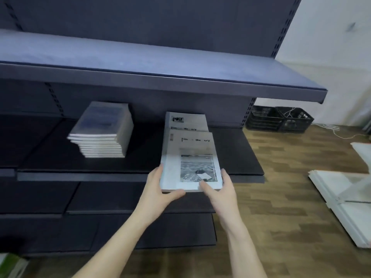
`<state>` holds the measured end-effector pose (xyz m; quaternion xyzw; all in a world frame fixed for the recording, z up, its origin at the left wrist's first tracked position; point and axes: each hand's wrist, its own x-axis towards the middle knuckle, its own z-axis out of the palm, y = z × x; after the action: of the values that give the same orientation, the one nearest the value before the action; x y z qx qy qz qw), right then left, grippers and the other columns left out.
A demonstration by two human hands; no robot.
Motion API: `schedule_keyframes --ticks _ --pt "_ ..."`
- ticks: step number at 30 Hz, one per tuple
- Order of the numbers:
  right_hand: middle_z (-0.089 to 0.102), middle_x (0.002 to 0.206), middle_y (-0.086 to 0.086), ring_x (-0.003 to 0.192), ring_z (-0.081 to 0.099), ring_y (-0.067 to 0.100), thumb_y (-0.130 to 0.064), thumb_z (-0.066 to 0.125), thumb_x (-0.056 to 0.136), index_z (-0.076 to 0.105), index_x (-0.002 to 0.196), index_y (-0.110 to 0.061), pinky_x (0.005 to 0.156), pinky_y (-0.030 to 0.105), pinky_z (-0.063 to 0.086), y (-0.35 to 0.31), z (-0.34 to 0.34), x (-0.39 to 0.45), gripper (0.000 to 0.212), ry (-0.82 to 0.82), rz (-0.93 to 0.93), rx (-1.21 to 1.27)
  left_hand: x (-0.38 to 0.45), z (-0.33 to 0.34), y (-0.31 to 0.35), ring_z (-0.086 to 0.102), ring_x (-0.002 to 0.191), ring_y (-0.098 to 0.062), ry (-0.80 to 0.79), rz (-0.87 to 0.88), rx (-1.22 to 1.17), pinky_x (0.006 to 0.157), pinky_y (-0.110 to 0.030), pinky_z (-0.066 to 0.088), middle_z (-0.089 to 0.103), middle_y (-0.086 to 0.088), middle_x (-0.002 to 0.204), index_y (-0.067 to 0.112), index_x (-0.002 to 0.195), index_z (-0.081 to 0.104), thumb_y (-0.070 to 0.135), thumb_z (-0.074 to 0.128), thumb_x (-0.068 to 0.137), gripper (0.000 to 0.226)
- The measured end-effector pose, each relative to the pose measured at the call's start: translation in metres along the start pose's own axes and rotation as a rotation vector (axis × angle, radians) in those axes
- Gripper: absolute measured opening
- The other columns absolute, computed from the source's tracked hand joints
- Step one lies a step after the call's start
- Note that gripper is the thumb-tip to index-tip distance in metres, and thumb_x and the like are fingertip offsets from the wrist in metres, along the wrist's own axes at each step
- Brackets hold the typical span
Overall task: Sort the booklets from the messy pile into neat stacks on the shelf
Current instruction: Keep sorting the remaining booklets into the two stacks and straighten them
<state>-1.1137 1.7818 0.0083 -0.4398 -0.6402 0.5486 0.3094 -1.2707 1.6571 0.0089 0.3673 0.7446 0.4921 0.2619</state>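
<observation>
A grey booklet [190,157] with a black-and-white photo on its cover juts out over the front edge of the dark middle shelf [100,169]. My left hand [160,189] grips its near left corner, and my right hand [220,189] grips its near right corner, thumb on the cover. It lies partly over another booklet with the same cover [186,121] further back on the shelf. To the left on the same shelf stands a stack of several booklets with bluish covers [102,131], slightly fanned.
An upper shelf board [160,77] overhangs the middle shelf. Lower dark shelves [120,197] step out below. Two black crates [279,119] sit on the wood floor at the right, with white panels [341,189] lying nearer. A green object [10,263] shows at bottom left.
</observation>
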Motion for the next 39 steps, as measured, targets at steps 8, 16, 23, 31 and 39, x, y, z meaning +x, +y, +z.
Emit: schedule_keyframes --ticks 8,16,23,31,39 --pt "0.049 0.132 -0.007 0.117 0.051 0.002 -0.021 0.081 0.079 0.048 0.141 -0.025 0.082 0.004 0.043 0.005 -0.003 0.03 0.07 -0.081 -0.162 -0.195 0.027 0.011 -0.019 0.015 0.147 -0.012 0.187 0.111 0.323 0.116 -0.043 0.028 0.022 0.006 0.16 0.029 0.153 0.026 0.047 0.067 0.086 0.081" --pt "0.053 0.13 0.0 0.121 0.04 0.021 -0.04 0.082 0.076 0.055 0.137 -0.026 0.091 0.03 0.036 0.007 0.002 0.076 0.068 0.056 -0.239 -0.429 0.069 0.022 -0.023 0.013 0.147 -0.021 0.218 0.171 0.357 0.116 -0.048 0.028 0.016 0.0 0.161 0.031 0.154 0.022 0.044 0.06 0.092 0.074" --pt "0.04 0.154 0.002 0.142 0.037 0.018 -0.041 0.078 0.083 0.04 0.15 -0.016 0.11 0.025 0.031 0.003 0.017 0.103 0.081 0.038 -0.25 -0.37 0.103 0.014 -0.023 0.023 0.146 -0.012 0.193 0.084 0.087 0.116 -0.039 0.03 0.016 0.008 0.162 0.038 0.154 -0.011 0.057 0.078 0.07 0.124" --pt "0.041 0.154 -0.004 0.139 0.041 0.014 -0.052 0.075 0.081 0.037 0.153 -0.022 0.106 0.032 0.042 0.005 0.021 0.125 0.086 0.035 -0.283 -0.352 0.139 0.007 -0.024 0.04 0.132 0.002 0.131 0.058 -0.165 0.112 -0.027 0.036 0.036 0.019 0.15 0.036 0.156 0.004 0.029 0.091 0.064 0.127" --pt "0.038 0.151 -0.019 0.135 0.033 -0.011 -0.046 0.089 0.067 0.032 0.153 -0.033 0.105 0.008 0.031 0.021 0.04 0.142 0.104 0.128 -0.286 -0.151 0.147 0.018 -0.043 0.043 0.132 0.004 0.189 0.085 -0.296 0.11 -0.037 0.042 0.043 0.025 0.146 0.066 0.139 0.021 0.05 0.087 0.061 0.104"
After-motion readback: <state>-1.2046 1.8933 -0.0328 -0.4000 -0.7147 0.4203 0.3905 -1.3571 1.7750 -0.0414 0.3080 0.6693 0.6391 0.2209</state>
